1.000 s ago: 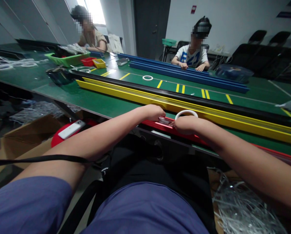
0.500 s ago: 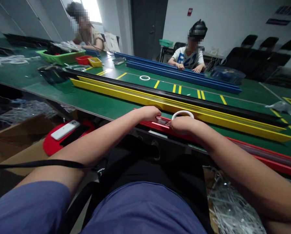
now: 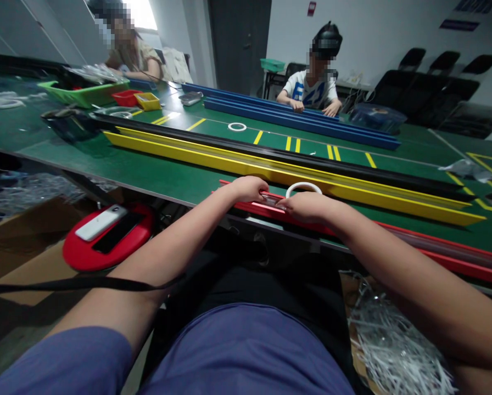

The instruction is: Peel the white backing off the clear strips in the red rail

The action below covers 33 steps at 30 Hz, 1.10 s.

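Observation:
A long red channel (image 3: 398, 236) lies along the near edge of the table, with a dark, clear-looking strip inside it. Over its left part, my left hand (image 3: 250, 190) is closed with the fingers bent down into the channel. Just to the right, my right hand (image 3: 306, 207) is also closed, its fingertips meeting at the channel close to those of my left hand. What the fingers pinch is too small to make out. A white ring (image 3: 303, 185) stands out behind my right hand, partly hidden by it.
Beyond lie a yellow channel (image 3: 180, 158), a black bar (image 3: 213, 140) and blue channels (image 3: 270, 115). Another white ring (image 3: 236, 127) lies on the green table (image 3: 180, 186). Two people sit opposite. A red stool (image 3: 122, 247) with two phones and a box of white scraps (image 3: 398, 345) are below.
The whole view has shifted, so the table's things appear farther left and slightly higher. Both hands stay at the red channel, fingertips close together, with little movement.

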Tool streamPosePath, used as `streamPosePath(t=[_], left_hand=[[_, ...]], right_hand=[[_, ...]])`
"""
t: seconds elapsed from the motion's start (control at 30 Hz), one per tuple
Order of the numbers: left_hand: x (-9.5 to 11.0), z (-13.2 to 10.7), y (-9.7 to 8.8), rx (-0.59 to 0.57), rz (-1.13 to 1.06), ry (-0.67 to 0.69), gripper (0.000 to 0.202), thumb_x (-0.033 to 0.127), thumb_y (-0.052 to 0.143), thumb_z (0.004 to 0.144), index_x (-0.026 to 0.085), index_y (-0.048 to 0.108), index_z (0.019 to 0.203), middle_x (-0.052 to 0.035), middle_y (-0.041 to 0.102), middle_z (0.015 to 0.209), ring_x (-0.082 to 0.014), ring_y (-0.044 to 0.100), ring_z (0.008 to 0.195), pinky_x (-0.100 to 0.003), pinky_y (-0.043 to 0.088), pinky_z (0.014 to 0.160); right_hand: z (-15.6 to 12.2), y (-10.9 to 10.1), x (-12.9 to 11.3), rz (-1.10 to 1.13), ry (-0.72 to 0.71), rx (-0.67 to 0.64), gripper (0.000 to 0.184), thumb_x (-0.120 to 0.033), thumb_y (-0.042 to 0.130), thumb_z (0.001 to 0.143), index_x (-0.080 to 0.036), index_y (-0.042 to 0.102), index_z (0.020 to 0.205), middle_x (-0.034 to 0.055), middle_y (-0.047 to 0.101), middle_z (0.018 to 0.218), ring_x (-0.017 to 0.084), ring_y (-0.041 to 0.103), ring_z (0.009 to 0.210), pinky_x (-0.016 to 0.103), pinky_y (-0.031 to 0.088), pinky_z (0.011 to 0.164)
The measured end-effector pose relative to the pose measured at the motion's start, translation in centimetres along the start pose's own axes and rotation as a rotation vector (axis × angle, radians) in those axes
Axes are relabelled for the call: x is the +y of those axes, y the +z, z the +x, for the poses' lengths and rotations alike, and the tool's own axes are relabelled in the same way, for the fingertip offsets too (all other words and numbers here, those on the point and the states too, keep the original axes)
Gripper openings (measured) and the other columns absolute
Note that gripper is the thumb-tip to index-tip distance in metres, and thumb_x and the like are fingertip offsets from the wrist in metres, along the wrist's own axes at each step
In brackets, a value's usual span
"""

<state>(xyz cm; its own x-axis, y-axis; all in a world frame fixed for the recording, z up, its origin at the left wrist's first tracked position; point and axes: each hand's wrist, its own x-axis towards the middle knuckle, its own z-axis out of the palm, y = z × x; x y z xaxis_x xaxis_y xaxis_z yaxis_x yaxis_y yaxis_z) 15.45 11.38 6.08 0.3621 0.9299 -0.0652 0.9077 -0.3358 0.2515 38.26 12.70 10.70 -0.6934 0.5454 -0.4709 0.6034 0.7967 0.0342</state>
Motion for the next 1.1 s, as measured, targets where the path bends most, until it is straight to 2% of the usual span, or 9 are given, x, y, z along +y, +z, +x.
streamPosePath(t=[0.17,0.33,0.43,0.53,0.6,0.7,0.8,1.0,1.1], left_hand=[[0.2,0.0,-0.1,-0.001,-0.004,-0.02,0.034,0.042,0.064,0.078,0.029,0.078,0.107,-0.0015,0.078,0.095,-0.0191,0.064,0.078,-0.027,0.036,0.061],[0.1,0.0,-0.1,0.002,-0.013,-0.027,0.033,0.039,0.064,0.079,0.028,0.078,0.107,-0.0021,0.078,0.099,-0.0195,0.066,0.081,-0.027,0.039,0.064],[0.0,0.0,0.0,0.006,-0.018,-0.022,0.032,0.038,0.064,0.079,0.028,0.078,0.106,-0.0023,0.078,0.097,-0.0196,0.066,0.081,-0.028,0.038,0.064],[0.0,-0.1,0.0,0.006,-0.024,-0.016,0.031,0.038,0.065,0.078,0.027,0.078,0.104,-0.0021,0.078,0.095,-0.0188,0.065,0.079,-0.027,0.037,0.062],[0.0,-0.1,0.0,0.008,-0.03,-0.013,0.031,0.038,0.065,0.078,0.027,0.077,0.104,-0.0014,0.078,0.095,-0.0184,0.065,0.078,-0.027,0.036,0.061],[-0.1,-0.2,0.0,0.016,-0.036,-0.009,0.03,0.036,0.064,0.078,0.028,0.076,0.104,-0.0002,0.078,0.095,-0.0176,0.065,0.079,-0.027,0.035,0.06],[-0.1,-0.2,0.0,0.021,-0.037,-0.015,0.028,0.037,0.065,0.078,0.028,0.076,0.102,0.0001,0.077,0.094,-0.0173,0.064,0.078,-0.027,0.033,0.059],[-0.1,-0.2,0.0,0.01,-0.032,-0.037,0.029,0.041,0.067,0.079,0.028,0.077,0.103,-0.0006,0.078,0.095,-0.0177,0.065,0.078,-0.027,0.034,0.06],[0.0,-0.2,0.0,0.003,-0.025,-0.042,0.03,0.038,0.065,0.079,0.028,0.077,0.105,-0.0005,0.078,0.097,-0.0176,0.065,0.079,-0.027,0.036,0.061]], right_hand=[[-1.6,0.6,1.0,0.031,-0.042,0.042,0.051,-0.031,0.04,0.103,-0.03,0.06,0.15,0.0089,0.072,0.126,0.024,0.069,0.099,0.032,0.049,0.089],[-3.7,0.2,2.4,-0.008,0.022,0.054,0.056,-0.034,0.043,0.102,-0.035,0.051,0.157,0.0092,0.069,0.133,0.029,0.069,0.109,0.037,0.05,0.093],[-5.7,-0.5,2.9,-0.052,0.068,0.054,0.056,-0.035,0.048,0.1,-0.035,0.053,0.156,0.009,0.068,0.134,0.03,0.067,0.112,0.038,0.049,0.094],[-7.8,-0.8,3.3,-0.097,-0.014,0.068,0.057,-0.036,0.052,0.099,-0.037,0.052,0.156,0.0081,0.069,0.131,0.027,0.066,0.108,0.035,0.048,0.09],[-8.6,-0.3,3.5,-0.155,-0.063,0.069,0.057,-0.033,0.046,0.101,-0.036,0.05,0.158,0.0088,0.069,0.126,0.023,0.065,0.1,0.031,0.046,0.083],[-8.6,1.1,4.3,-0.293,-0.031,0.057,0.058,-0.022,0.036,0.102,-0.031,0.05,0.158,0.0115,0.07,0.117,0.02,0.065,0.088,0.028,0.04,0.072],[-8.1,2.2,4.9,-0.358,-0.008,0.06,0.062,-0.015,0.034,0.101,-0.031,0.049,0.158,0.0132,0.069,0.116,0.019,0.065,0.081,0.027,0.038,0.066],[-7.7,1.8,3.2,-0.49,0.117,-0.071,0.069,-0.012,0.026,0.1,-0.034,0.041,0.163,0.0198,0.067,0.119,0.026,0.068,0.077,0.032,0.043,0.064],[-7.8,1.5,2.3,-0.467,0.168,-0.083,0.071,-0.01,0.026,0.097,-0.03,0.042,0.163,0.0234,0.066,0.121,0.029,0.07,0.08,0.035,0.047,0.066]])
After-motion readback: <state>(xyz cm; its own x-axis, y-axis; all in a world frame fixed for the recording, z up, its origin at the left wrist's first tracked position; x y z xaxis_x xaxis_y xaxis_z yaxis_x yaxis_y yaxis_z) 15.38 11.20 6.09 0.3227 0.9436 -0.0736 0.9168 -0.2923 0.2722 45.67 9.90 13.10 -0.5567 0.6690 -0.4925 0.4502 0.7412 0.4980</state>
